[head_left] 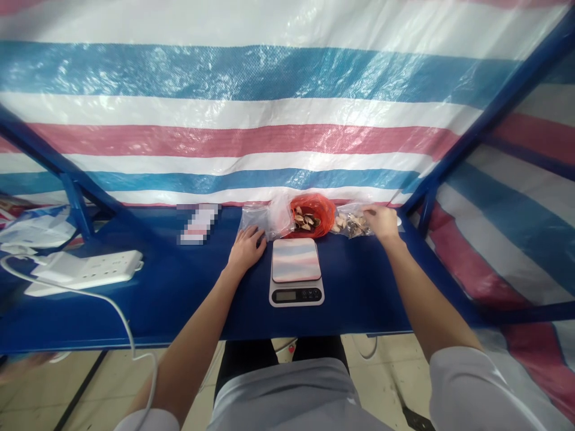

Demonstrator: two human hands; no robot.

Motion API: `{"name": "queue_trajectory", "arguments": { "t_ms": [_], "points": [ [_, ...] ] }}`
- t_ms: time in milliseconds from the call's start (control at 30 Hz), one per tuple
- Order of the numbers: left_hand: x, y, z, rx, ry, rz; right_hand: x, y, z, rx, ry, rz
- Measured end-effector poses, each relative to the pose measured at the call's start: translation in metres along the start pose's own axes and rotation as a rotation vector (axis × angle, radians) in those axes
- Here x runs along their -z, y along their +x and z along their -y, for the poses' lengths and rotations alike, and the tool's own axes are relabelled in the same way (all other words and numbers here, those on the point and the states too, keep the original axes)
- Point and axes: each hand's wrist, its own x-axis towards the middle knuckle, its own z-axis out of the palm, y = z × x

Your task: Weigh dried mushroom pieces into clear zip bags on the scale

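Observation:
My left hand [247, 246] lies flat with its fingers stretched over the near edge of some clear plastic bags [255, 216]. My right hand [383, 221] is closed at the right end of a clear bag of dried slices [357, 225], its fingertips gripping the plastic. Between the hands is an orange mesh bag [324, 215], open at the top, with brown and pale dried slices [305, 220] inside. In front of it stands a kitchen scale [296, 261] with a shiny square plate and nothing on it. Its display looks blank.
A white power strip [96, 269] with a plugged-in adapter and a looping white cable [114, 305] sits at the left of the blue table [179, 299]. A blurred-out paper [199, 224] lies at the back. Striped sheeting [269, 140] and blue frame bars [476, 114] enclose the table.

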Motion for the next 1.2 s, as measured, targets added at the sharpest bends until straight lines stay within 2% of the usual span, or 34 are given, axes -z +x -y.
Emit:
{"name": "queue_trajectory", "arguments": {
  "t_ms": [133, 267, 367, 467, 533, 600, 700, 767, 933, 1067, 1200],
  "points": [
    [0.003, -0.001, 0.000, -0.027, -0.010, -0.031, 0.012, 0.001, 0.007, -0.013, 0.180, -0.043],
    [0.012, -0.001, -0.004, -0.083, -0.038, -0.126, 0.023, -0.001, 0.018, 0.022, 0.358, -0.074],
    [0.028, 0.006, -0.021, -0.133, -0.110, -0.209, 0.032, -0.003, 0.031, 0.066, 0.472, -0.082],
    [0.053, 0.017, -0.054, -0.203, -0.271, -0.266, 0.042, -0.004, 0.049, 0.093, 0.572, -0.072],
    [0.068, 0.025, -0.080, -0.213, -0.428, -0.232, 0.048, -0.005, 0.063, 0.106, 0.645, -0.064],
    [0.078, 0.032, -0.104, -0.154, -0.587, -0.145, 0.053, -0.008, 0.079, 0.110, 0.727, -0.049],
    [0.079, 0.040, -0.132, 0.052, -0.858, 0.046, 0.055, -0.015, 0.102, 0.118, 0.856, 0.005],
    [0.076, 0.042, -0.142, 0.158, -1.030, 0.086, 0.052, -0.020, 0.115, 0.140, 0.929, 0.057],
    [0.069, 0.038, -0.141, 0.225, -1.274, -0.024, 0.029, -0.033, 0.131, 0.127, 1.074, 0.168],
    [0.071, 0.034, -0.123, 0.253, -1.277, -0.088, 0.012, -0.040, 0.136, 0.135, 1.145, 0.249],
    [0.081, 0.031, -0.100, 0.278, -1.220, -0.082, 0.008, -0.039, 0.145, 0.150, 1.185, 0.249]
  ]
}}
